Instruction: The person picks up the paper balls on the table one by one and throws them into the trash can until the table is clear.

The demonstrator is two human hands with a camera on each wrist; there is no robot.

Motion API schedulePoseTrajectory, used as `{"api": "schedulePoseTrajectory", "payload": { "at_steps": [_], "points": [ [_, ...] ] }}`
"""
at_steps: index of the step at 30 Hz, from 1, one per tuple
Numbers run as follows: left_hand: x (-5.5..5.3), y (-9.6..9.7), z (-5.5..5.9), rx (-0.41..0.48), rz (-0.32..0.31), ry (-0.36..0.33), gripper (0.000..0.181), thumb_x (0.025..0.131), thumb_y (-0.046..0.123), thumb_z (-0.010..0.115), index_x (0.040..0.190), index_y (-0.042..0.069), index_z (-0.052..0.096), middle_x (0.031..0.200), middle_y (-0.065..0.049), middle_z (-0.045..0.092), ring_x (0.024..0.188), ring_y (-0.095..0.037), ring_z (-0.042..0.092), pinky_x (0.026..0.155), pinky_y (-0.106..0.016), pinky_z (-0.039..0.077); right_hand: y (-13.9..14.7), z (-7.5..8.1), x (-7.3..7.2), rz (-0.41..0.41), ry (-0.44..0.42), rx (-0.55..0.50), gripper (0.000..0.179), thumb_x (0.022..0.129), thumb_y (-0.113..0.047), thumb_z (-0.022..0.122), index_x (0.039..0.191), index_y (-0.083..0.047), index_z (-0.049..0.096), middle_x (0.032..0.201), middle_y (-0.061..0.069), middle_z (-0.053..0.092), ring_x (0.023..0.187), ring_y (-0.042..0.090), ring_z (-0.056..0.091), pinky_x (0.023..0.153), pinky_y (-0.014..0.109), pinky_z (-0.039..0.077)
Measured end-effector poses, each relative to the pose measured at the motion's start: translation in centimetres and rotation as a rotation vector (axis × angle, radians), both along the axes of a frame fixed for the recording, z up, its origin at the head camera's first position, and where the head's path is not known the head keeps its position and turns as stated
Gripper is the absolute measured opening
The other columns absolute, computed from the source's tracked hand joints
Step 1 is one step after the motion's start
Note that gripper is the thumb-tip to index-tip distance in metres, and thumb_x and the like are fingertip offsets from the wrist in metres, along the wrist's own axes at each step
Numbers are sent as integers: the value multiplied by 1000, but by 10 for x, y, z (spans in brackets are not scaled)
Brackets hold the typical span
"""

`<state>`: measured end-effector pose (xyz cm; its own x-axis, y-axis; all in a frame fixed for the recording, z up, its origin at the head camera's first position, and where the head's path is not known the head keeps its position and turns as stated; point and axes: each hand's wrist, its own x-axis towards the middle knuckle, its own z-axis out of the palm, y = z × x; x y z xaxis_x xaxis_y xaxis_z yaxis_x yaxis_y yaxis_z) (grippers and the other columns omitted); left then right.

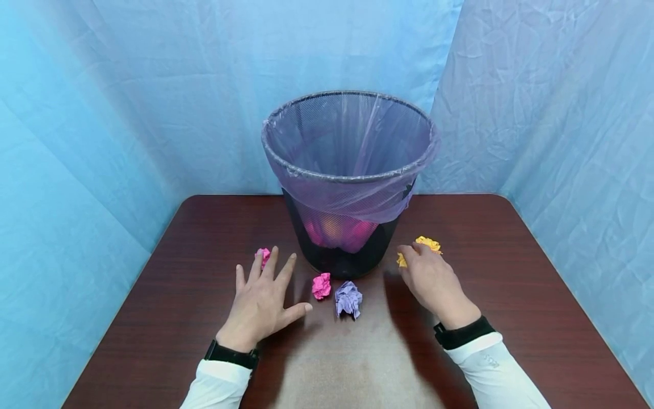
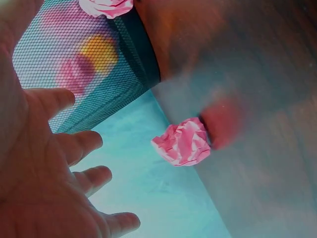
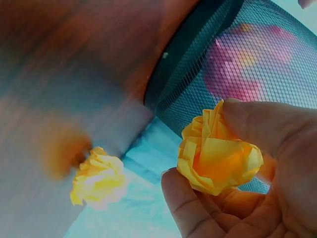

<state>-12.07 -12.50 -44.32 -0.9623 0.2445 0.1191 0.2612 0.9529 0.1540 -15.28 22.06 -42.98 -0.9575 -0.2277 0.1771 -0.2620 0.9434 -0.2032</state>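
Observation:
My right hand (image 1: 434,284) pinches a crumpled yellow paper ball (image 3: 218,153) between thumb and fingers, right of the bin. Just beyond it on the table lies a second yellow paper ball (image 3: 99,178). My left hand (image 1: 260,307) is spread with straight fingers, palm down and holding nothing. Its fingertips partly cover a pink paper ball (image 1: 264,257) in the head view; the left wrist view shows that pink ball (image 2: 183,143) apart from the fingers. Between the hands, another pink paper ball (image 1: 321,286) and a purple paper ball (image 1: 348,299) lie before the bin.
A black mesh waste bin (image 1: 347,264) with a thin purple liner (image 1: 352,199) stands at the table's back middle. Pink and yellow paper balls (image 2: 99,53) show through its mesh. Blue cloth (image 1: 204,113) hangs behind and beside the dark brown table (image 1: 168,318).

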Motion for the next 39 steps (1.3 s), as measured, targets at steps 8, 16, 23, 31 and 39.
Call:
{"api": "schedulePoseTrajectory", "payload": {
  "at_steps": [8,16,23,31,39],
  "points": [
    [-1,1,10,-8,-19,13,104,81,82,66,162,23,40,169,-20,30,158,-49,18,115,-82,15,4,11,-1,4,87,-27,40,94,-11,71,132,0,65,133,31,62,117,48,64,91,63,56],
    [-4,0,20,-3,-24,29,106,80,85,63,162,23,40,169,-20,30,157,-50,20,115,-82,14,5,25,-4,5,76,-28,43,95,-12,72,135,1,62,136,33,59,116,51,64,89,64,56],
    [-7,-2,29,-5,-53,66,105,81,86,61,162,23,40,168,-21,32,156,-50,23,113,-83,18,6,35,-6,9,89,-37,42,96,-11,70,136,1,61,137,34,59,119,51,62,89,64,56],
    [-10,-3,40,-7,-64,84,104,81,83,65,162,23,40,167,-21,34,156,-50,24,113,-84,18,8,45,-9,4,92,-44,42,96,-11,69,135,1,61,136,35,59,117,53,62,88,66,56],
    [-13,-2,50,-11,-70,78,103,81,82,65,163,24,39,168,-20,33,156,-50,22,113,-84,16,12,54,-11,25,146,-55,40,95,-9,67,133,3,62,132,35,61,114,53,63,84,66,56]
  ]
}}
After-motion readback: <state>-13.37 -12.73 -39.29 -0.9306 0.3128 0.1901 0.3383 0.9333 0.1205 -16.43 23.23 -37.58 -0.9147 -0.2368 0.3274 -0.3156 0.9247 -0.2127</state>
